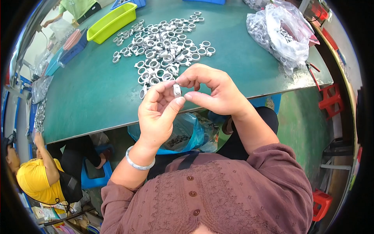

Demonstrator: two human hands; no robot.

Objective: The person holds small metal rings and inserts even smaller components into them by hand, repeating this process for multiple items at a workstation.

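Observation:
My left hand [154,117] pinches a small silver metal ring fitting [177,90] between thumb and fingers, edge-on above the table's front edge. Close beside it is my right hand [220,91], its fingers bent and the thumb held apart from them. The right index fingertip is at the top of the fitting; whether it touches cannot be made out. Just beyond my hands, a loose pile of similar silver ring fittings [154,63] spreads over the green table [93,93], many with a small side lug.
A yellow-green bin [113,24] stands behind the pile. At the right are a clear plastic bag [269,29] of metal parts and a red-handled tool [313,74]. A blue bag [194,134] hangs open below the table edge. A person in yellow [37,181] sits at the left.

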